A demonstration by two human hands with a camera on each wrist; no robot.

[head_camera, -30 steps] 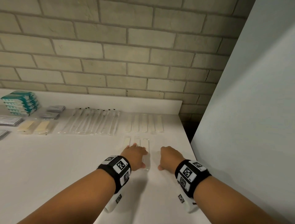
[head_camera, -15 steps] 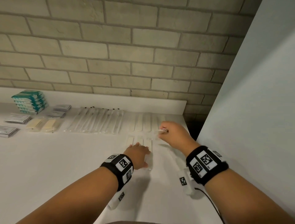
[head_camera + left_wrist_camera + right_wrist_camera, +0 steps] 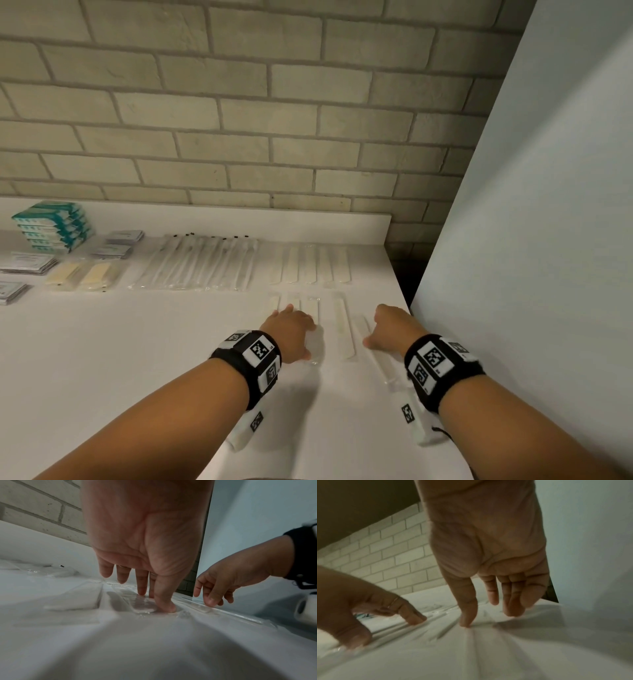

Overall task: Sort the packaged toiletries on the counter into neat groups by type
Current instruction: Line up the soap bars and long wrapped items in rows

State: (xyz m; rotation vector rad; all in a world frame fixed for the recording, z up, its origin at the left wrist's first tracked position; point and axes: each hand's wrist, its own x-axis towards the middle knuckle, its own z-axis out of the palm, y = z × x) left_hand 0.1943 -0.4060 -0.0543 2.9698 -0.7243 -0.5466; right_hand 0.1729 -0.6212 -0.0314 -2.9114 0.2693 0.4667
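On the white counter (image 3: 137, 359), a back row of cream combs in clear sleeves (image 3: 310, 265) lies near the wall. A shorter front row (image 3: 310, 305) sits just before it. My left hand (image 3: 291, 325) lies flat on that front row, its fingers (image 3: 142, 588) and thumb pressing a clear sleeve (image 3: 137, 601). One sleeved comb (image 3: 342, 329) lies between my hands. My right hand (image 3: 390, 325) touches another sleeved comb (image 3: 375, 356) at the counter's right edge, its fingers (image 3: 493, 596) loosely straight and its thumb tip down.
Sleeved toothbrushes (image 3: 198, 263) lie left of the combs. Further left are cream soap packets (image 3: 82, 275), grey sachets (image 3: 118, 243), stacked teal boxes (image 3: 51, 226) and flat packs (image 3: 27, 262). A white panel (image 3: 531, 240) stands right of the counter, with a dark gap (image 3: 404, 270) behind.
Half a second ago my right hand reached forward toward the back row; it has drawn back near the counter's right edge, and a comb now lies beside the front row. My left hand stayed.
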